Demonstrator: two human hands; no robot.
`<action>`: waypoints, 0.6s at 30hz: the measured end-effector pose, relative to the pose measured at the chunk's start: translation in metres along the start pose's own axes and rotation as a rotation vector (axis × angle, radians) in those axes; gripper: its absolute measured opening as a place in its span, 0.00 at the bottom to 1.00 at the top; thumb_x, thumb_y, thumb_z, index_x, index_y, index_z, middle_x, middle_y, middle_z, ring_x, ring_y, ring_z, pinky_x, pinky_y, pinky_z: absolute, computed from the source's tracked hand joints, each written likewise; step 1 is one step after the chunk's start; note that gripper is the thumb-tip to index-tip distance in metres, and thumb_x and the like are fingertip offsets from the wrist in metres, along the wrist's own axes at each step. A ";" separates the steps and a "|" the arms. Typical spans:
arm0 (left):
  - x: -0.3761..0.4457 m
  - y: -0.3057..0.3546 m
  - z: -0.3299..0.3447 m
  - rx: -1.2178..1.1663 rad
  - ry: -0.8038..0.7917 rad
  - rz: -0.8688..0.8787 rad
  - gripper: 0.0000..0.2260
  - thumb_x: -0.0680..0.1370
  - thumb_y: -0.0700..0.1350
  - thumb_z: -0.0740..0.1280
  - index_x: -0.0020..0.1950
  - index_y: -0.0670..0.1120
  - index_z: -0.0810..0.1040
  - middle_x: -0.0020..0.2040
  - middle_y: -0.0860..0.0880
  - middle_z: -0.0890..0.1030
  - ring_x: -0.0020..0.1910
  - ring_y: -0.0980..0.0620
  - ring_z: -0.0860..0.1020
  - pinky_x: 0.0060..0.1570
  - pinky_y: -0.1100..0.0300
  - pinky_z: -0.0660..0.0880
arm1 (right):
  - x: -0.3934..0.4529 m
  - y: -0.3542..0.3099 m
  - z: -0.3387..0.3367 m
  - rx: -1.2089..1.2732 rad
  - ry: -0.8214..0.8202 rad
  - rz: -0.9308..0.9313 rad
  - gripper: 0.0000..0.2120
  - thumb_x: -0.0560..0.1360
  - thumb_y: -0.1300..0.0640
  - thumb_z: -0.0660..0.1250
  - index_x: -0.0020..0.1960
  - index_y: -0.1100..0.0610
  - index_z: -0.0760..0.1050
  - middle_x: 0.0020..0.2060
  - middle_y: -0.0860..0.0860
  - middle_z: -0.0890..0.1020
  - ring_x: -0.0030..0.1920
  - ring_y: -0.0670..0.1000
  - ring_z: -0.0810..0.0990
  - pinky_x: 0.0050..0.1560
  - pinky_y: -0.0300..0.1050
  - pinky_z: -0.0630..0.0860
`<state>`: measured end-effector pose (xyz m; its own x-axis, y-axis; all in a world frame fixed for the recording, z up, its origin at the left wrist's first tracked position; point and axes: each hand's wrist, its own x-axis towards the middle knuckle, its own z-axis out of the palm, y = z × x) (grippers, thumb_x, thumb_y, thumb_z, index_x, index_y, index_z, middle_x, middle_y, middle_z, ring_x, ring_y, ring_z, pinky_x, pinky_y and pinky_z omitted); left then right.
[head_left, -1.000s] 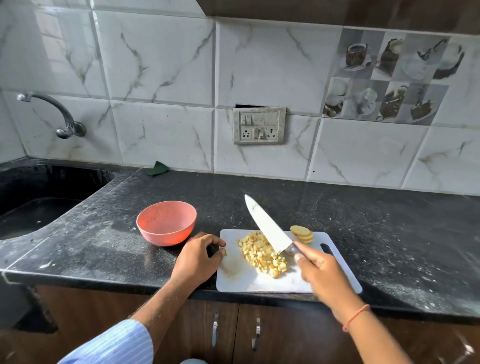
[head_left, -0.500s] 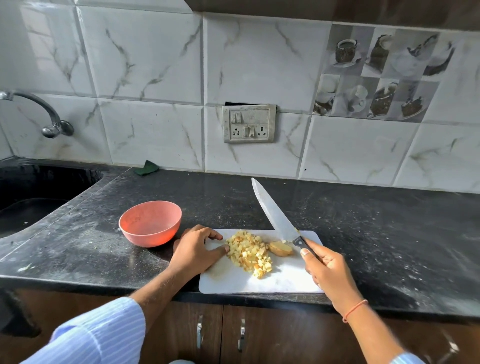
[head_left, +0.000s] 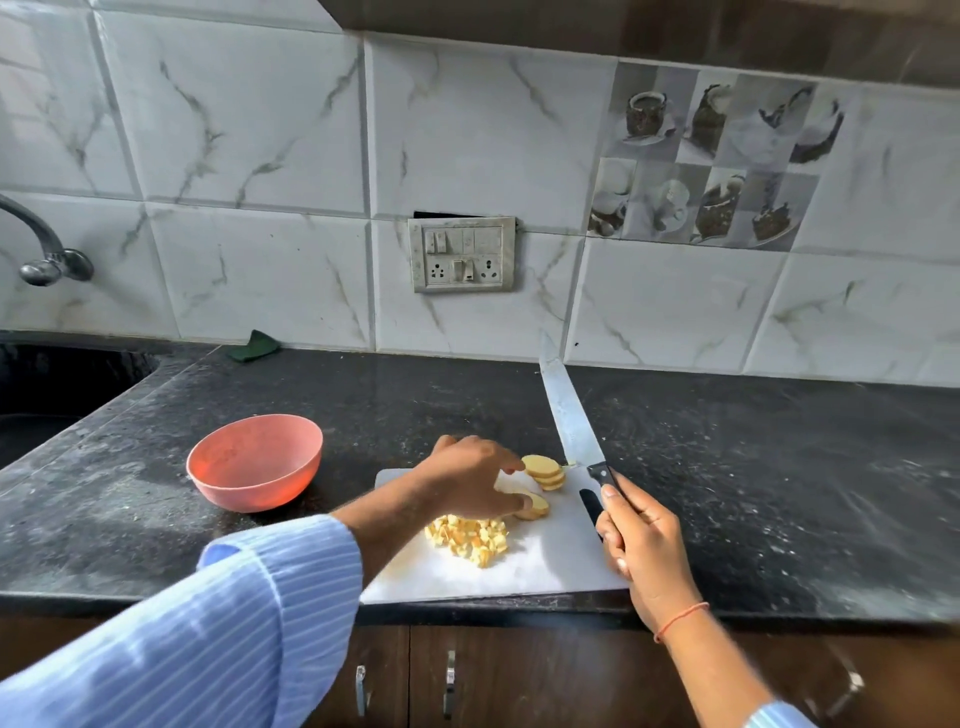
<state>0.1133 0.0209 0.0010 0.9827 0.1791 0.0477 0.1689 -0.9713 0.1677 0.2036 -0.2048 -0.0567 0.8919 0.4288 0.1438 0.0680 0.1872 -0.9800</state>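
R hand (head_left: 644, 545) fingers wrapped round knife (head_left: 571, 421) handle; L hand (head_left: 467, 483) touching slices (head_left: 543, 470) (pinch unclear)

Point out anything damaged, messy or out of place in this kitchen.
The switch plate on the wall tiles has a dark open gap above its top edge, as if the tile cutout were too large. The black countertop is dusted with pale specks and streaks. Nothing has spilled off the cutting board.
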 end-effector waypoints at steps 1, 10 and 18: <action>0.006 0.007 0.001 0.024 -0.034 0.001 0.27 0.80 0.67 0.66 0.76 0.57 0.74 0.71 0.58 0.78 0.73 0.52 0.72 0.71 0.46 0.62 | 0.000 0.000 0.000 -0.003 0.000 -0.002 0.13 0.84 0.57 0.67 0.66 0.48 0.83 0.30 0.51 0.65 0.30 0.48 0.57 0.28 0.41 0.52; 0.037 0.018 0.008 0.022 -0.151 -0.082 0.29 0.74 0.70 0.69 0.66 0.53 0.82 0.58 0.54 0.84 0.60 0.48 0.79 0.66 0.44 0.70 | 0.001 0.000 -0.002 0.021 0.008 0.010 0.13 0.83 0.56 0.68 0.66 0.46 0.83 0.31 0.52 0.64 0.31 0.48 0.58 0.29 0.42 0.52; 0.029 0.007 -0.001 -0.298 0.023 -0.182 0.21 0.71 0.71 0.72 0.50 0.55 0.85 0.43 0.56 0.85 0.43 0.55 0.83 0.42 0.55 0.82 | 0.000 0.000 -0.002 0.008 0.003 0.004 0.15 0.83 0.56 0.68 0.68 0.47 0.81 0.31 0.52 0.64 0.31 0.48 0.58 0.28 0.40 0.53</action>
<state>0.1427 0.0193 0.0045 0.9361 0.3516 0.0124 0.3078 -0.8354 0.4553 0.2043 -0.2071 -0.0567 0.8934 0.4271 0.1392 0.0607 0.1924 -0.9794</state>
